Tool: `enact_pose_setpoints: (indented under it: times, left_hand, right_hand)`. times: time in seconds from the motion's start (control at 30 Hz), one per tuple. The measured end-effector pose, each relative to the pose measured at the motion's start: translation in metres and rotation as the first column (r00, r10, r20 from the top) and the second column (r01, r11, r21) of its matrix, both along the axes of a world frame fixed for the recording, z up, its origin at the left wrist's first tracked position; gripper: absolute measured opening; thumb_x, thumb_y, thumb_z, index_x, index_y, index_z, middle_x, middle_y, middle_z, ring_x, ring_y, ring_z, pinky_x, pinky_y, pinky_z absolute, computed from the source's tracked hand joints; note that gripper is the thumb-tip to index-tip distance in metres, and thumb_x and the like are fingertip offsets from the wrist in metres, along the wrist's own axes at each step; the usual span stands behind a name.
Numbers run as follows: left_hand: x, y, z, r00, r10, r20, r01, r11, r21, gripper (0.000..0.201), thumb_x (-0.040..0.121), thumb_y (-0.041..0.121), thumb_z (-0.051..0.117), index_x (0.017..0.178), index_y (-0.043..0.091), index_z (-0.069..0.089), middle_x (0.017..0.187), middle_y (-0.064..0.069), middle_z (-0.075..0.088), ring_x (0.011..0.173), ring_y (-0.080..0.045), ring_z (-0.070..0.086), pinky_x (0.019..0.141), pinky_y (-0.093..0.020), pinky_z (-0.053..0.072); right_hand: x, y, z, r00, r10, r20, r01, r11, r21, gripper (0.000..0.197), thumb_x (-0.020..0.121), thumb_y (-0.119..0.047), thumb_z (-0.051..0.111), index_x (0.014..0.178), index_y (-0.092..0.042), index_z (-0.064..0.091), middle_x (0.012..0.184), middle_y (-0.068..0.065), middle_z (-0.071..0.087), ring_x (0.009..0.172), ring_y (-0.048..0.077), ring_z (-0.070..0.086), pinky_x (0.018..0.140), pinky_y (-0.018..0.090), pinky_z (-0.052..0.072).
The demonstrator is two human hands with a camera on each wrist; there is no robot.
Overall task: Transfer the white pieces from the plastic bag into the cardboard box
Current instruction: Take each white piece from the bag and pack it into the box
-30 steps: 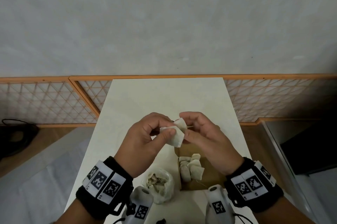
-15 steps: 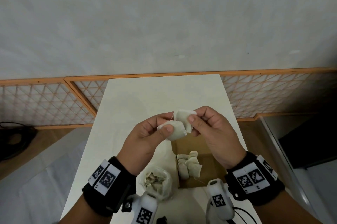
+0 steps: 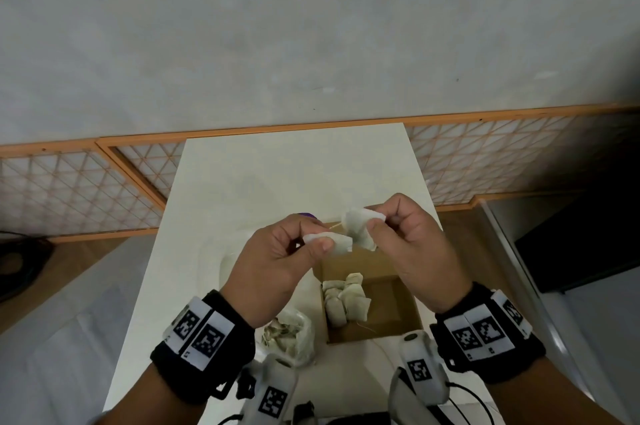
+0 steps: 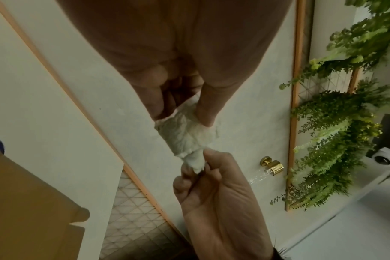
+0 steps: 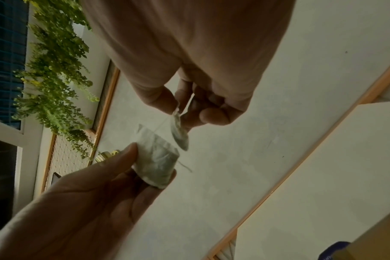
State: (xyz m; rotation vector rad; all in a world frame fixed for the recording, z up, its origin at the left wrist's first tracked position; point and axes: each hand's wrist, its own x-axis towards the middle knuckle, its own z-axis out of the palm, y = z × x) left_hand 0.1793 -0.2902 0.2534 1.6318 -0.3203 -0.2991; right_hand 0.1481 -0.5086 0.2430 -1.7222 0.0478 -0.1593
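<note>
Over the open cardboard box (image 3: 394, 307), my left hand (image 3: 317, 240) pinches a white piece (image 3: 332, 242) between thumb and fingers. Just to its right and slightly higher, my right hand (image 3: 379, 219) pinches a second white piece (image 3: 358, 225). A thin string (image 5: 160, 125) runs between the two pieces. Several white pieces (image 3: 346, 300) lie along the box's left side. The clear plastic bag (image 3: 289, 334) stands left of the box, open, with more pieces inside. In the left wrist view, the left hand's piece (image 4: 185, 133) touches the right hand's piece (image 4: 195, 162).
Box and bag sit on a narrow white table (image 3: 277, 175) that ends at an orange lattice rail (image 3: 86, 189). A small purple object (image 3: 309, 215) peeks out behind my left knuckles. Floor drops away on both sides of the table.
Both hands held the pieces bunched together; now they have drawn apart, the right hand going up and right, and the two pieces are separated with a string between them.
</note>
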Motion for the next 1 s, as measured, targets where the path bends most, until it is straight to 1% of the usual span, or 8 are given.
enact_pose_setpoints:
  times: [0.13, 0.3, 0.43, 0.57, 0.63, 0.77, 0.93, 1.0]
  left_hand:
    - [0.002, 0.007, 0.015, 0.998, -0.059, 0.037, 0.058, 0.998, 0.029, 0.023, 0.09, 0.024, 0.071, 0.098, 0.003, 0.075, 0.103, -0.012, 0.074, 0.101, -0.035, 0.067, 0.09, -0.039, 0.054]
    - [0.012, 0.015, 0.043, 0.986, -0.154, 0.069, 0.156, 0.987, -0.027, 0.016, 0.093, 0.017, 0.068, 0.097, 0.002, 0.074, 0.102, -0.018, 0.071, 0.097, -0.046, 0.061, 0.085, -0.038, 0.05]
    - [0.026, 0.011, 0.054, 0.99, -0.131, 0.055, 0.137, 0.983, -0.122, 0.02, 0.092, 0.021, 0.07, 0.1, 0.003, 0.074, 0.102, -0.017, 0.075, 0.089, -0.046, 0.064, 0.082, -0.038, 0.054]
    - [0.037, 0.005, 0.04, 0.993, -0.101, -0.063, 0.088, 0.98, -0.181, 0.022, 0.088, 0.028, 0.072, 0.098, 0.009, 0.076, 0.109, -0.021, 0.075, 0.101, -0.041, 0.07, 0.094, -0.077, 0.042]
    - [0.038, 0.003, 0.028, 0.984, -0.106, -0.14, 0.07, 0.967, -0.244, 0.019, 0.084, 0.027, 0.075, 0.092, 0.01, 0.076, 0.11, -0.022, 0.073, 0.098, -0.037, 0.067, 0.095, -0.068, 0.043]
    - [0.028, 0.0, 0.009, 0.949, -0.168, -0.266, 0.085, 0.951, -0.296, 0.019, 0.091, 0.016, 0.07, 0.097, -0.002, 0.066, 0.115, -0.028, 0.069, 0.101, -0.039, 0.063, 0.093, -0.053, 0.052]
    - [0.017, 0.01, -0.007, 0.956, -0.148, -0.254, 0.119, 0.985, -0.126, 0.023, 0.091, 0.017, 0.067, 0.104, -0.002, 0.071, 0.13, -0.013, 0.071, 0.113, -0.032, 0.069, 0.094, -0.05, 0.057]
    - [0.013, 0.017, -0.012, 0.97, -0.121, -0.209, 0.116, 0.993, -0.036, 0.02, 0.088, 0.019, 0.072, 0.1, 0.003, 0.075, 0.129, -0.006, 0.07, 0.118, -0.027, 0.067, 0.097, -0.044, 0.055]
  right_hand:
    - [-0.004, -0.006, -0.003, 0.999, -0.013, 0.048, 0.02, 0.99, -0.136, 0.009, 0.101, -0.012, 0.065, 0.094, -0.017, 0.063, 0.077, 0.01, 0.069, 0.072, 0.037, 0.06, 0.064, 0.047, 0.051]
    - [-0.011, -0.008, 0.005, 0.989, 0.119, 0.088, -0.094, 0.964, -0.248, 0.025, 0.102, -0.008, 0.062, 0.114, -0.029, 0.069, 0.076, -0.018, 0.064, 0.061, 0.012, 0.054, 0.058, 0.033, 0.05]
    - [-0.016, -0.008, 0.012, 0.968, 0.229, 0.102, -0.211, 0.963, -0.165, 0.028, 0.1, 0.001, 0.062, 0.103, -0.023, 0.076, 0.086, -0.001, 0.075, 0.074, 0.032, 0.067, 0.068, 0.053, 0.054]
    - [-0.015, -0.01, 0.02, 0.955, 0.269, 0.127, -0.276, 0.96, 0.042, 0.017, 0.098, 0.002, 0.064, 0.106, -0.01, 0.074, 0.099, 0.012, 0.078, 0.091, 0.036, 0.073, 0.085, 0.052, 0.06]
    - [-0.012, -0.01, 0.025, 0.954, 0.251, 0.163, -0.272, 0.955, 0.121, 0.01, 0.096, -0.008, 0.069, 0.105, -0.01, 0.073, 0.103, 0.018, 0.075, 0.093, 0.041, 0.068, 0.084, 0.052, 0.058]
    - [-0.006, -0.006, 0.029, 0.954, 0.209, 0.216, -0.261, 0.931, 0.253, 0.009, 0.096, -0.003, 0.062, 0.1, -0.009, 0.066, 0.121, 0.011, 0.073, 0.087, 0.013, 0.063, 0.071, 0.021, 0.05]
    - [0.003, 0.0, 0.027, 0.99, 0.075, 0.122, -0.11, 0.943, 0.315, 0.005, 0.1, -0.01, 0.062, 0.101, -0.006, 0.061, 0.106, 0.022, 0.076, 0.061, 0.014, 0.052, 0.06, 0.024, 0.046]
    - [0.006, -0.001, 0.022, 0.997, -0.012, 0.079, -0.011, 0.959, 0.283, 0.008, 0.101, -0.006, 0.064, 0.1, -0.013, 0.065, 0.093, 0.017, 0.072, 0.061, 0.014, 0.054, 0.061, 0.025, 0.047]
